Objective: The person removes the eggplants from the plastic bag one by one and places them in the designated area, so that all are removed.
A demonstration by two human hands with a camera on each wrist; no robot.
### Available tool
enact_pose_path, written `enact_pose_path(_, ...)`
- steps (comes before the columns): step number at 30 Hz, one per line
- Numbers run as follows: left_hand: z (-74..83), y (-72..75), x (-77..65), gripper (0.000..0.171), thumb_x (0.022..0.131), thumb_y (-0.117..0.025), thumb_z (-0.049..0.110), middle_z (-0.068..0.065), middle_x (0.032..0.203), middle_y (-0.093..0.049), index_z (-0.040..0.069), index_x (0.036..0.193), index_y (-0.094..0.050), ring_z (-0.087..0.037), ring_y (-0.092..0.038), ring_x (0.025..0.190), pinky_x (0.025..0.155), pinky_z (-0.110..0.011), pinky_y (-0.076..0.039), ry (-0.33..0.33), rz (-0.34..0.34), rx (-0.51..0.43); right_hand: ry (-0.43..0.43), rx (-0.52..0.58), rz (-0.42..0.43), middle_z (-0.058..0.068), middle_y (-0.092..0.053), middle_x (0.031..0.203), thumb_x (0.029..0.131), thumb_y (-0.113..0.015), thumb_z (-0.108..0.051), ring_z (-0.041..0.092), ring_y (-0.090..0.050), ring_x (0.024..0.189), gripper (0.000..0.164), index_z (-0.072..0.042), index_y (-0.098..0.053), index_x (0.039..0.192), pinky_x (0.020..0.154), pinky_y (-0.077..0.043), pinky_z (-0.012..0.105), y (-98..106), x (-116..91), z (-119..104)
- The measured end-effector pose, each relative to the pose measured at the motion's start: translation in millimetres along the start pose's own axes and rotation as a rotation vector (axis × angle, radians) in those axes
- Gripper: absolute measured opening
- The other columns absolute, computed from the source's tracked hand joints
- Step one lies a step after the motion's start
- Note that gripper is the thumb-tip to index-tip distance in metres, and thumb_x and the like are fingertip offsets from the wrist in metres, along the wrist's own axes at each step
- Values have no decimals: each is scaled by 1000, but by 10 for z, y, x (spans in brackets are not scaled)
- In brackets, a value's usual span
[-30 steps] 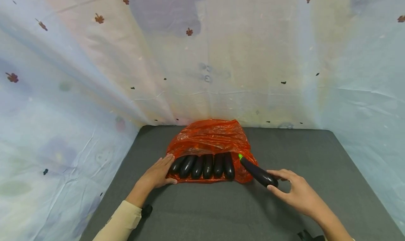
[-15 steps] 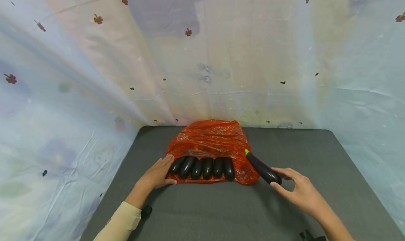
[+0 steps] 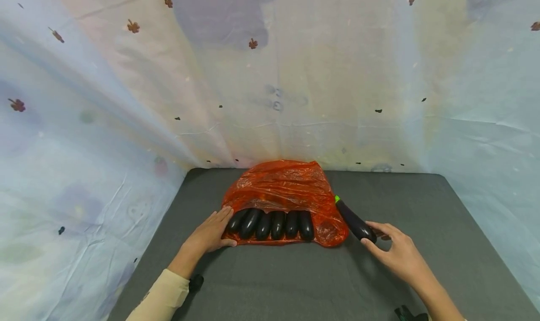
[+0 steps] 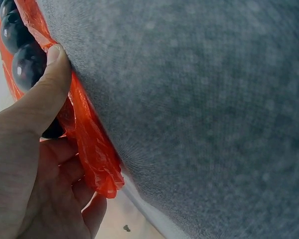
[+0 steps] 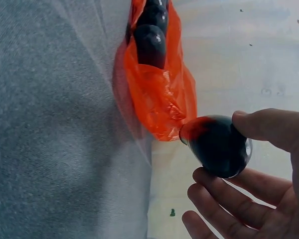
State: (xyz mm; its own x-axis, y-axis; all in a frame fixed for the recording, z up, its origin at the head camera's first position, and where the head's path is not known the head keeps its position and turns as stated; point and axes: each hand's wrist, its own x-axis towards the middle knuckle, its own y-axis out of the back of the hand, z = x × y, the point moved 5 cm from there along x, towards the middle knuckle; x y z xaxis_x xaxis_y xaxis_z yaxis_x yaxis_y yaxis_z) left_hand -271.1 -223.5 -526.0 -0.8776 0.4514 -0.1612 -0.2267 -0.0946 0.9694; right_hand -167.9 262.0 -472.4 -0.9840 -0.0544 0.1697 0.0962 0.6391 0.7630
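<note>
Six eggplants (image 3: 277, 225) lie in the red bag (image 3: 287, 184); left hand (image 3: 210, 230), thumb and fingers apart, touches it — right hand (image 3: 395, 251) pinches another eggplant (image 3: 353, 221) (green-tipped, outside).

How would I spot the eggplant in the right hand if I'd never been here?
Start with the grey table and find the red plastic bag on it. Just off the bag's right side, the fingers of the right hand hold one slanting eggplant. Unlike the six eggplants lined up at the bag, it sits outside the row and shows a bright green tip.
</note>
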Motion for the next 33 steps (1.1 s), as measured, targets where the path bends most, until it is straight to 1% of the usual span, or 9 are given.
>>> enact_pose_path(4,10,-9,9,102,95,-80,48,-26,173,-29,-8,165,-31,-42,-27,161,131,-57,-22,-7,1,-4,-9,1,6,11,-73,118,98,-82,-32,34,-70,107,52,-6,-69,141,92,-59,60,-23,17,36)
enact_pose_path(9,9,-15,10,103,94,-80,49,-26,173,-29,-7,166,-31,-41,-26,161,132,-57,-21,-11,6,-6,-24,-5,14,14,-72,120,99,-81,-33,36,-70,106,54,-4,-68,142,90,-59,59,-61,50,83)
enact_pose_path(16,2,-16,7,103,95,-80,49,-26,173,-28,-7,166,-30,-41,-25,162,132,-57,-21,-13,3,-11,-57,-22,49,18,-72,120,99,-80,-34,39,-70,105,57,-1,-67,143,88,-59,60,-137,103,146)
enact_pose_path(22,-11,-27,-11,103,95,-79,49,-25,174,-27,-7,166,-30,-41,-25,162,132,-57,-20,-6,-7,-10,-83,-39,49,20,-72,119,100,-79,-38,39,-71,102,60,2,-66,143,84,-59,61,-202,143,167)
enact_pose_path(27,-23,-34,-1,103,95,-79,50,-25,174,-26,-6,166,-29,-40,-24,162,132,-56,-19,-4,-9,-7,-102,-51,40,21,-73,117,100,-79,-40,39,-72,101,62,4,-66,142,85,-59,61,-257,180,200)
enact_pose_path(33,-34,-37,21,104,95,-78,50,-23,175,-25,-5,167,-27,-39,-23,163,133,-55,-19,1,-10,6,-129,-63,22,24,-72,120,100,-79,-40,40,-72,103,63,5,-66,141,87,-58,62,-313,190,242)
